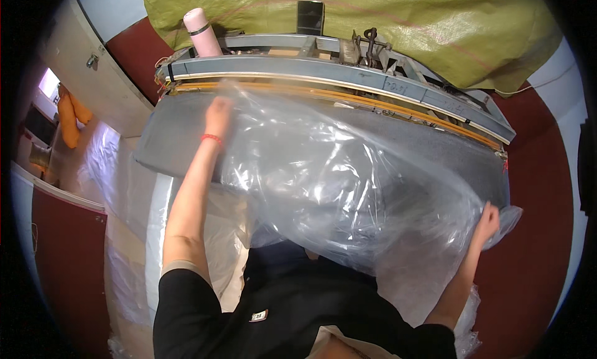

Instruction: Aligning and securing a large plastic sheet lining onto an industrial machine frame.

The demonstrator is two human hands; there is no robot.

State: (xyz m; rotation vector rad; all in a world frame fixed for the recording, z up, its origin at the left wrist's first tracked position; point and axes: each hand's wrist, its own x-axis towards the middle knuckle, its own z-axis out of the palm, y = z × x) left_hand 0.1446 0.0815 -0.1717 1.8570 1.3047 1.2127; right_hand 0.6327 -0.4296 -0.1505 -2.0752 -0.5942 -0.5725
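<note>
A large clear plastic sheet, perhaps a bag, (323, 166) is stretched out between my hands, wrinkled and shining. My left hand (219, 113), with a red band at the wrist, is closed on its far left part; the fingertips are slightly blurred. At the sheet's right end my right hand (489, 222) pinches the edge, and a loose corner sticks out past it. Beneath the plastic lies a grey padded work surface (174, 129), partly seen through the film. The sheet's near edge hangs over that surface toward my body.
Behind the surface runs a grey metal frame (267, 65) with yellow-orange strips and a metal clamp (371, 45). A pink bottle (202, 34) and a dark phone-like device (310, 17) stand there. A green woven cover (435, 29) hangs behind. More plastic film (127, 259) lies at the left.
</note>
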